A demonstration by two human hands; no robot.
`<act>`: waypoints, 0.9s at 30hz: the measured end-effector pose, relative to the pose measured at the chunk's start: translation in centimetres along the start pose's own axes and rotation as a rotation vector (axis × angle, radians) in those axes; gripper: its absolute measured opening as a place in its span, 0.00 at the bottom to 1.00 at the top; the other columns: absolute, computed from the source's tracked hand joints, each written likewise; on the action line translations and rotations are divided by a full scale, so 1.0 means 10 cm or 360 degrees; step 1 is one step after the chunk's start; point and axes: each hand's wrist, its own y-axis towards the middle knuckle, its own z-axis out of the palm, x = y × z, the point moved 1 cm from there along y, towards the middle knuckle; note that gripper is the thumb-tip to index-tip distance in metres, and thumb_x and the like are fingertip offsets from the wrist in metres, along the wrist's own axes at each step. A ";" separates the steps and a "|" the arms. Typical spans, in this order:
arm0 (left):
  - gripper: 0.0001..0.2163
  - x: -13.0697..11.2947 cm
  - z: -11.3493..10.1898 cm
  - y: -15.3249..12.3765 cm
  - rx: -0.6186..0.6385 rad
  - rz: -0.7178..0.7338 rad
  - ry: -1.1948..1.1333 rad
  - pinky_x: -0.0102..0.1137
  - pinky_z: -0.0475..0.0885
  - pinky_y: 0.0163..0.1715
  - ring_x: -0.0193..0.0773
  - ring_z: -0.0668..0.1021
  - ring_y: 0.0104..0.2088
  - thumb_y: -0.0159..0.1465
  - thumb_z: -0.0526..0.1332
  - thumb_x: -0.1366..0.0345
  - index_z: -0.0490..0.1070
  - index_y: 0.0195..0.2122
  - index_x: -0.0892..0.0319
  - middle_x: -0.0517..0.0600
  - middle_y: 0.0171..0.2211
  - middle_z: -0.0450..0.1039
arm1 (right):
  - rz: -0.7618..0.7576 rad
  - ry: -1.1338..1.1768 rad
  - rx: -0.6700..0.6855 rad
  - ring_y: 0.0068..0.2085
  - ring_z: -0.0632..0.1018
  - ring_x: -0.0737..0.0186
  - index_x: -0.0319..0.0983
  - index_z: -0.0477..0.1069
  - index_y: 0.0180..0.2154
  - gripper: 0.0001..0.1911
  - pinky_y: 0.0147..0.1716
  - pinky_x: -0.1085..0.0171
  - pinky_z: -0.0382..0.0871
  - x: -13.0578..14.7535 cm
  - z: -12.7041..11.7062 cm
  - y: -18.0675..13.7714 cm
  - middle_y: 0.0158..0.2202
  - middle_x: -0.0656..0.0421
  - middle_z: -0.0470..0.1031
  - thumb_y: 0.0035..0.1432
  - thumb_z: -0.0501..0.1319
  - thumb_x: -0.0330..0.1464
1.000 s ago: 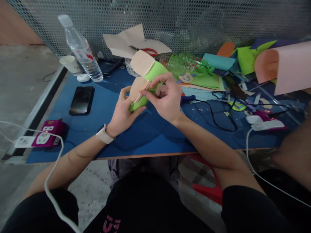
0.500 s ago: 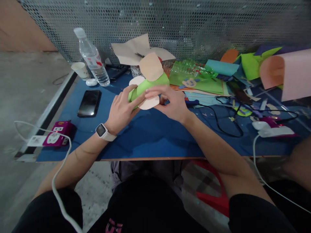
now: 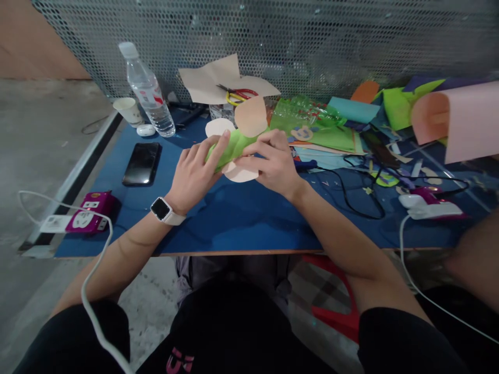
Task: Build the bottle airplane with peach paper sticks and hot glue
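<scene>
A bright green paper or foam piece point(image 3: 236, 144) is held above the blue table between my two hands. Rounded pale pieces stick out from it: a peach one point(image 3: 251, 115) at the top, a whitish one point(image 3: 219, 128) at the upper left and a cream one point(image 3: 242, 172) underneath. My left hand point(image 3: 198, 162), with a watch on the wrist, grips the green piece's left end, its index finger lying over the top. The fingers of my right hand point(image 3: 276, 162) are bent and closed around its right end near the cream piece. The right fingertips are partly hidden.
Behind stand a water bottle point(image 3: 150, 96), a paper cup point(image 3: 128, 111) and a container with scissors point(image 3: 237, 95). A phone point(image 3: 142, 163) and a purple power adapter point(image 3: 91, 212) lie left. Coloured sheets point(image 3: 323, 132), scraps and a black cable point(image 3: 351, 195) spread right, beside another person's arm point(image 3: 477, 257).
The green piece has turned and dipped slightly, showing the scissors behind it. My left index finger has moved up over it, and my right fingers have bent and shifted along its right end.
</scene>
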 end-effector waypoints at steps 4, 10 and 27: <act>0.40 -0.01 0.02 -0.01 -0.0017 0.0009 0.0008 0.53 0.78 0.68 0.63 0.81 0.68 0.80 0.63 0.64 0.48 0.90 0.53 0.67 0.77 0.72 | -0.0046 -0.0038 0.0049 0.54 0.78 0.47 0.51 0.88 0.52 0.14 0.58 0.44 0.71 0.00 0.04 -0.03 0.48 0.55 0.85 0.84 0.61 0.35; 0.41 0.02 0.05 -0.01 -0.0016 -0.0007 -0.0018 0.51 0.79 0.67 0.61 0.83 0.65 0.81 0.63 0.61 0.46 0.90 0.50 0.64 0.75 0.74 | -0.0222 -0.0049 -0.0065 0.52 0.78 0.51 0.50 0.87 0.50 0.12 0.54 0.48 0.71 -0.01 0.05 -0.08 0.48 0.58 0.85 0.83 0.63 0.32; 0.38 0.00 0.05 -0.02 -0.0068 0.0021 0.0042 0.50 0.78 0.65 0.60 0.83 0.64 0.83 0.62 0.58 0.50 0.90 0.52 0.65 0.73 0.77 | -0.0300 -0.0028 -0.0066 0.50 0.79 0.53 0.52 0.87 0.50 0.12 0.52 0.48 0.72 -0.03 0.08 -0.11 0.41 0.60 0.84 0.83 0.65 0.31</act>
